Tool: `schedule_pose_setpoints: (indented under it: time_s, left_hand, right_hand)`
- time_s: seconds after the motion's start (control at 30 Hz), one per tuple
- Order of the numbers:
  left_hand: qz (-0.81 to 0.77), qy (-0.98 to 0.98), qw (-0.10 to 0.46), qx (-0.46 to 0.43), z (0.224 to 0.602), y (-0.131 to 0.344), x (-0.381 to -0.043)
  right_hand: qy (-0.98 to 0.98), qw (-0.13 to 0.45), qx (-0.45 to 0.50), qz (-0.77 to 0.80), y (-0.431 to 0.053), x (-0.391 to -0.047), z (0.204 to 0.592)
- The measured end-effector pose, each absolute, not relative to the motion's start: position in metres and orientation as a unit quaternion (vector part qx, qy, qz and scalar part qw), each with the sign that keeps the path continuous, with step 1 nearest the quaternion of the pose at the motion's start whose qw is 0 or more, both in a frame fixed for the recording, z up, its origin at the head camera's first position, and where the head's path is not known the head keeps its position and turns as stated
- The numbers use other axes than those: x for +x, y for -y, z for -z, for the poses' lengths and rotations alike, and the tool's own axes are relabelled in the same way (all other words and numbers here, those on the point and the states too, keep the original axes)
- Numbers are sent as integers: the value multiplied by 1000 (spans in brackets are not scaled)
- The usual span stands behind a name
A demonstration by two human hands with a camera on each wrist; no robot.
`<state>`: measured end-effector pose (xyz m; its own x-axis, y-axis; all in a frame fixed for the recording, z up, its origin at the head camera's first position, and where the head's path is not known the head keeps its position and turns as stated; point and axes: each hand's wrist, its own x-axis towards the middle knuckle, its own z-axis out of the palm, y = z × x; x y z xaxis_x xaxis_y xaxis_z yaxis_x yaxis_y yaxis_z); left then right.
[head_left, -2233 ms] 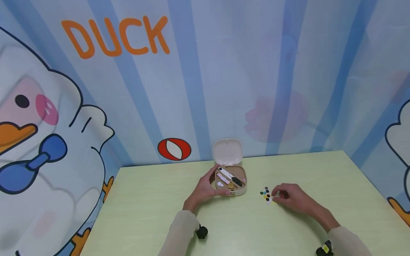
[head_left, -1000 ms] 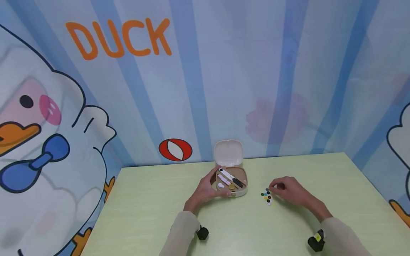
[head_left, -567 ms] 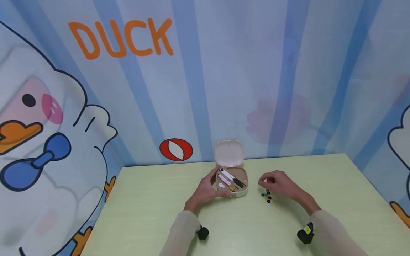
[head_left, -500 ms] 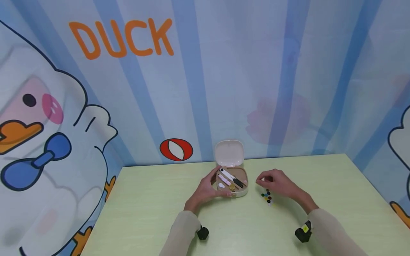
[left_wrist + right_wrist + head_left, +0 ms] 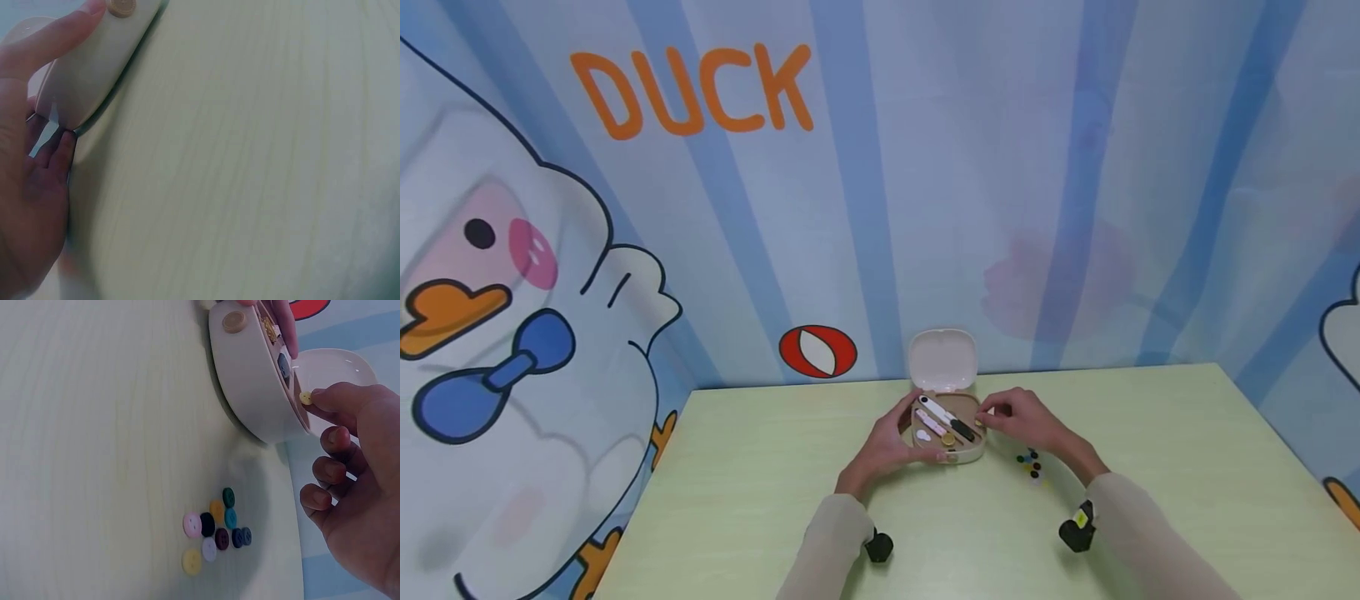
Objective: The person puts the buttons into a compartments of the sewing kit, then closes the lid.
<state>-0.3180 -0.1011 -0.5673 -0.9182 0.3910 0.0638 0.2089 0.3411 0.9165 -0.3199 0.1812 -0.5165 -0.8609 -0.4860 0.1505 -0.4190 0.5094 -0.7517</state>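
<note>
Pinching a yellow button (image 5: pixel 305 398) between thumb and forefinger of the right hand (image 5: pixel 1021 417), curling the other fingers (image 5: pixel 316 497) loosely, and holding the button at the right-hand rim of the open box (image 5: pixel 968 456). Gripping the box's left side with the left hand (image 5: pixel 886 442), laying the thumb along its front wall beside a round brown stud (image 5: pixel 235 322). Showing inside the box a slanting white-and-black tool (image 5: pixel 946 417), a pink-and-white tool (image 5: pixel 929 422) alongside, and a round gold piece (image 5: pixel 948 439) near the front, with an upright pale lid (image 5: pixel 943 360) at the back. Having ten loose buttons (image 5: pixel 222 539) clustered on the pale table (image 5: pixel 737 467) near the box. Wearing light sleeves (image 5: pixel 831 525), with a black device (image 5: pixel 878 547) at each wrist. Facing a blue-striped backdrop (image 5: pixel 925 167) lettered in orange.
</note>
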Motion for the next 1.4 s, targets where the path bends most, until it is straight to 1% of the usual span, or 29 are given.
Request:
schedule_pose_setpoints:
  time_s: [0.53,0.8,0.93,1.07,1.4]
  left_hand:
    - [-546,-812,83,188,566,100,-317]
    - [-547,-813,86,183,564,100,-316]
    - [-547,-813,85,182,565,100,-316]
    - [-549,-811,86,182,567,102,-317]
    - [-553,-808,84,186,569,102,-319]
  right_hand:
    - [-880,37,-245,405,-172,-323,522]
    - [-885,0,-255,390,-170,-323,526]
    - [-889,-5,-234,395,-171,-321,526]
    - [-893,-9,-212,397,-178,-318,523]
    - [-893,-34,-236,383,-217,-304,525]
